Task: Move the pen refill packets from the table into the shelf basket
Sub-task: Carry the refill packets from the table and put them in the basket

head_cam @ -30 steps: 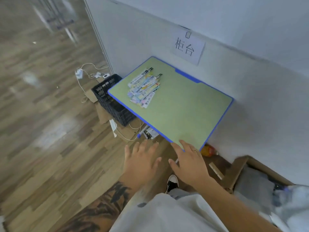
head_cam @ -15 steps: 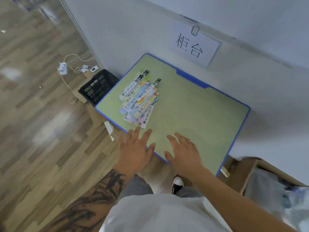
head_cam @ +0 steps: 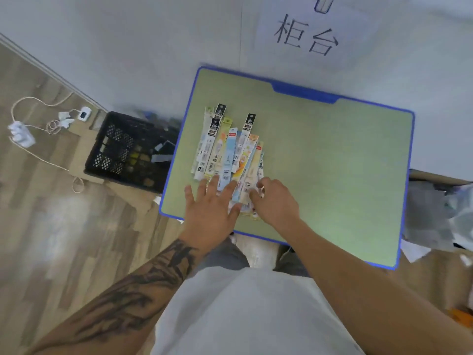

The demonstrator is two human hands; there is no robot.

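Pen refill packets (head_cam: pixel 231 152), slim, colourful, fanned pile

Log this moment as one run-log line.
left hand: flat on pen refill packets | right hand: fingers curled at pile edge | packets on green table

A black lattice crate (head_cam: pixel 128 149) sits on flattened cardboard (head_cam: pixel 84 135) on the wood-plank floor (head_cam: pixel 51 239), to the left of the left hand and a little beyond it. Farther left lies a white power strip (head_cam: pixel 21 135) with a looping cord and a small white charger (head_cam: pixel 84 113). On the wall beyond both hands hangs a paper sign (head_cam: pixel 311 29) with two handwritten characters.
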